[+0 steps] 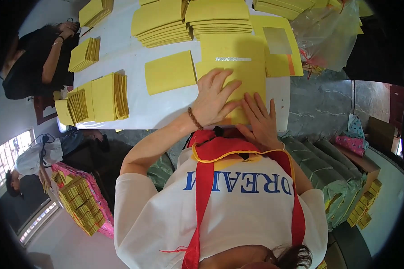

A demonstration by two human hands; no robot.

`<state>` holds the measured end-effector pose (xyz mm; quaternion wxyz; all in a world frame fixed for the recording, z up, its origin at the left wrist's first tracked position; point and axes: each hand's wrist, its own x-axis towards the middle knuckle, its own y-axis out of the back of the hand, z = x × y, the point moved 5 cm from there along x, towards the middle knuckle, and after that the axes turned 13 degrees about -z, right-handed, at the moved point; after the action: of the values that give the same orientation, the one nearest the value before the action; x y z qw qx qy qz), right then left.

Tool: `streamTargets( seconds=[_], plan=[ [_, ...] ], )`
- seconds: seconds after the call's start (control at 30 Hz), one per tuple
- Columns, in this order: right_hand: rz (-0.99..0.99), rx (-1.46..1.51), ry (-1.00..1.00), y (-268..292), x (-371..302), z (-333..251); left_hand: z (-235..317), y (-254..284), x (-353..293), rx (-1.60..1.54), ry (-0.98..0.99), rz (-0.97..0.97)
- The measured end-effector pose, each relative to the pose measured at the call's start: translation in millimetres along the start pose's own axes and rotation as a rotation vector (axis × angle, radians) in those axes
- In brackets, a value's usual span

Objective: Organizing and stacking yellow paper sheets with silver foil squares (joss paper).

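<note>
A yellow paper sheet [249, 78] lies at the table's near edge, a crease across it and a narrow silver strip showing near its upper part. My left hand [215, 96], with a brown bead bracelet at the wrist, rests on the sheet's left side, fingers spread. Lower down, my right hand [259, 119] lies flat on the sheet's near right part, fingers stretched out. Neither hand grips anything. Just behind and to the right is another yellow sheet [260, 27] with a silver patch [277, 41]. A single folded yellow paper [170, 72] sits left of my left hand.
Stacks of folded yellow paper [161, 22] stand at the table's back, with more bundles [110, 96] along the left. A clear plastic bag [325, 33] hangs at the back right. One person [36, 58] sits at the left; another [40, 152] is farther off. Green wrapped bundles [318, 175] stand right.
</note>
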<state>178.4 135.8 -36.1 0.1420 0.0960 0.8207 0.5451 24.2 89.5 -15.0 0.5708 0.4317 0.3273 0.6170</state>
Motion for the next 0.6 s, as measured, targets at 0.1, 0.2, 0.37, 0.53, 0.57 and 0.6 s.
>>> streamTargets(
  seconds=[0.1, 0.2, 0.37, 0.53, 0.57, 0.6],
  plan=[
    [0.037, 0.035, 0.020, -2.1, -0.5, 1.9, 8.9, 4.5, -7.5, 0.016, -0.052, -0.082],
    [0.015, 0.092, 0.034, 4.4, 0.5, 1.5, 13.2, -1.3, -10.9, 0.188, -0.119, -0.193],
    [0.084, 1.050, 0.004, 24.9, -3.8, 37.7, 26.1, -7.1, -9.5, 0.455, -0.111, -0.166],
    [0.391, 1.119, -0.035, 31.4, -7.5, 47.0, 11.7, 9.0, -4.1, 0.272, -0.092, -0.142],
    [0.403, 1.147, -0.055, 28.4, -7.3, 47.6, 7.8, 19.6, -5.5, 0.159, -0.108, -0.076],
    [0.414, 1.176, -0.077, 26.3, -7.5, 48.5, 2.5, 28.7, -7.5, 0.159, -0.107, -0.077]
  ],
)
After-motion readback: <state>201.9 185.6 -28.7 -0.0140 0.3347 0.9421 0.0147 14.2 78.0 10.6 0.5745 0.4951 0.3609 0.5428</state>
